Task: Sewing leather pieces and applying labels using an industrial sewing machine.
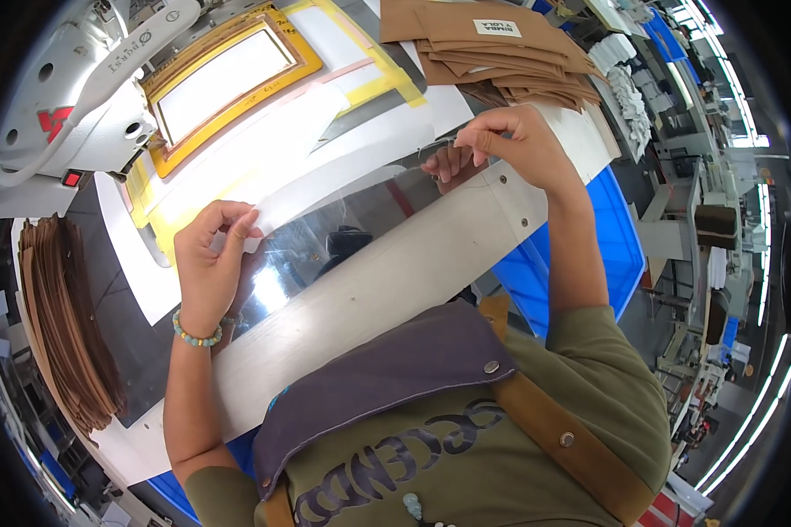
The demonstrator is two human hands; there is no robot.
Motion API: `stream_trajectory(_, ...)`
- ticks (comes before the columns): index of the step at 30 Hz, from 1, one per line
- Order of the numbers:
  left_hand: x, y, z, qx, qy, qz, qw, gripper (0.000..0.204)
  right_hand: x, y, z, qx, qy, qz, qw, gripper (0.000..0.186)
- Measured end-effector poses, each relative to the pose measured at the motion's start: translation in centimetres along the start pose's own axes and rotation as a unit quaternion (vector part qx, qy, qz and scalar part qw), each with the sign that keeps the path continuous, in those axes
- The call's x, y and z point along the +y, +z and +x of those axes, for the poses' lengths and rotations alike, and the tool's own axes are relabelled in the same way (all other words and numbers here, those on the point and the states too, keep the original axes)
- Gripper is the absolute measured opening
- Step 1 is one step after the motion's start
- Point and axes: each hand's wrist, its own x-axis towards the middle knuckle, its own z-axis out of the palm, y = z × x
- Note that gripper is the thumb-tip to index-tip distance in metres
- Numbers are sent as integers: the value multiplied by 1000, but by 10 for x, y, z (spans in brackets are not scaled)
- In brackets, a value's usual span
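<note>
The left hand (209, 255) pinches the near edge of a white sheet (351, 167) between thumb and finger. The right hand (527, 149) is just past the sheet's other end, with its fingertips close together; I can't tell if they hold anything. The sheet lies over the desk (395, 255), curving up between the two hands, next to a shiny plate (299, 237).

The sheet looks light, thin and bendy, like paper. It would probably crease if squeezed hard, and it might slide on the smooth plate. The edges or corners look like the best places to hold it, with a soft pinch at each end.

Now the counting. I see two hands, one bead bracelet (198, 338), one yellow frame (304, 56) and one white machine (61, 114). There are two piles of flat brown pieces: a left stack (66, 325) and a far pile (518, 57). Each has many pieces, too tight together to count. One blue bin (611, 237) shows at the right.
</note>
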Motion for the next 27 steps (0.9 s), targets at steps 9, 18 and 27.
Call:
stream_trajectory(9,-2,0,-2,-38,-14,2,999,10,56,-16,-17,323,-77,-500,800,14)
stream_trajectory(18,-4,1,-2,-46,-41,-10,998,13,60,-147,-41,494,9,-675,548,36)
stream_trajectory(27,-5,0,-1,-45,-44,-4,998,12,17,23,2,92,-178,-270,942,37)
